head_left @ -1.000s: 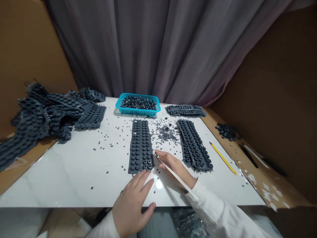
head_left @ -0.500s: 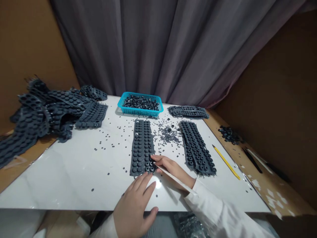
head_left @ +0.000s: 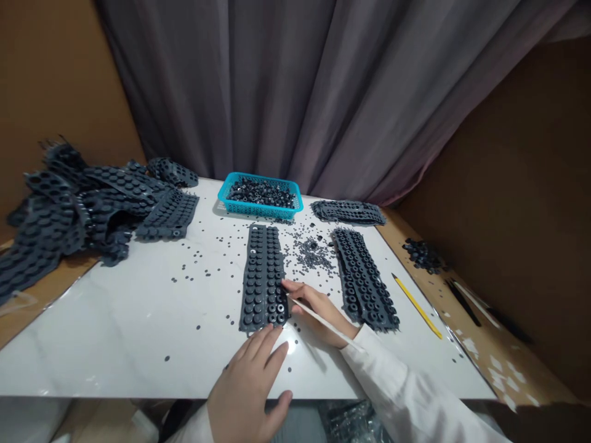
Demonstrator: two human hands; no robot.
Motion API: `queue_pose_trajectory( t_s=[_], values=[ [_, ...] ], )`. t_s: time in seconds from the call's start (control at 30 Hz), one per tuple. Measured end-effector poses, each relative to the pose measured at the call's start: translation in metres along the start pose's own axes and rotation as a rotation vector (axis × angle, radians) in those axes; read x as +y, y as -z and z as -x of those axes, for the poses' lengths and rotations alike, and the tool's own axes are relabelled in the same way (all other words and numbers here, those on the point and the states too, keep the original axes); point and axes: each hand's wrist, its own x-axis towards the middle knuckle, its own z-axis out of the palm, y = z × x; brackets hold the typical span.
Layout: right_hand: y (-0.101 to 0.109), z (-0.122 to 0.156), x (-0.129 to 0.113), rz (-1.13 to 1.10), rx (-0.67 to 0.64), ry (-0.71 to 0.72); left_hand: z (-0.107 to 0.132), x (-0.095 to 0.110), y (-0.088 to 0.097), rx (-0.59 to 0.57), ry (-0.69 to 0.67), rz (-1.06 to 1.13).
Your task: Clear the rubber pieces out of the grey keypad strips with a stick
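Observation:
In front of me on the white tabletop lies a dark grey rubber sheet (head_left: 261,271) with rows of round studs. Several studs at its near right corner show open rings. My left hand (head_left: 247,378) rests at the near edge of this sheet, fingers stretched out and thumb apart, holding nothing. At the right edge, my right hand (head_left: 321,311) pinches a thin white stick (head_left: 330,325), which slants back toward my sleeve. Its tip by the studs is hidden by my fingers.
Right of the sheet lies a second studded sheet (head_left: 364,280), then a yellow pencil (head_left: 418,306). Behind stand a blue basket (head_left: 259,211) of small black parts and a folded sheet stack (head_left: 348,212). Small grey discs (head_left: 314,253) are scattered about. Rubber sheets (head_left: 106,203) pile up at left.
My right hand has shifted slightly up along the sheet's right edge with the white stick. The left hand stays at the near edge. The whole view has moved a little.

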Motion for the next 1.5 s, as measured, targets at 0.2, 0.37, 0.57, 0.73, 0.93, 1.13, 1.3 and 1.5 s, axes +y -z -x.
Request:
queue_pose_trajectory(
  t_s=[0.2,0.37,0.57,0.73,0.93,1.13,1.3,1.5],
  values=[
    [-0.005,-0.002,0.002,0.087,-0.031,0.067,0.0,-0.001,-0.001,-0.007,-0.001,-0.004],
    [-0.003,-0.005,0.005,0.324,-0.048,0.209,0.001,-0.001,-0.001,0.007,0.002,0.009],
    [0.005,-0.016,0.011,0.656,-0.014,0.358,0.0,-0.001,-0.002,-0.003,0.009,0.033],
    [0.01,-0.02,0.012,0.379,0.145,0.102,0.001,-0.001,0.0,0.002,0.009,0.023],
    [0.001,-0.015,0.006,0.034,0.023,0.048,0.0,0.001,0.002,0.042,0.0,0.0],
    [-0.002,-0.017,0.01,0.162,-0.001,0.095,-0.003,0.0,0.0,0.039,0.003,-0.007],
    [0.004,-0.025,0.015,0.415,-0.004,0.181,-0.003,0.0,0.0,0.047,-0.009,-0.02],
    [0.016,-0.038,0.019,0.308,0.189,-0.021,-0.001,0.0,0.0,0.029,-0.005,-0.024]
  ],
)
